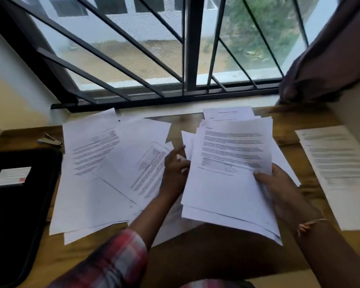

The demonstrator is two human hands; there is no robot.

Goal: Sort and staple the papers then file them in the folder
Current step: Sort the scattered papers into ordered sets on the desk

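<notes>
My right hand (279, 190) grips a thick stack of printed sheets (231, 173) at its right edge, thumb on top, lifted above the wooden table (216, 256). My left hand (175, 169) is at the stack's left edge, fingers curled behind the sheets with the index finger stretched out. A loose spread of papers (104, 173) lies on the table to the left. One separate printed sheet (341, 173) lies at the far right. A small stapler (50, 139) sits at the back left. A black zip folder (19, 204) with a white label lies at the left edge.
A barred window (154, 59) runs along the far edge of the table. A dark curtain (330, 65) hangs at the upper right. More sheets (229, 113) lie behind the held stack near the sill.
</notes>
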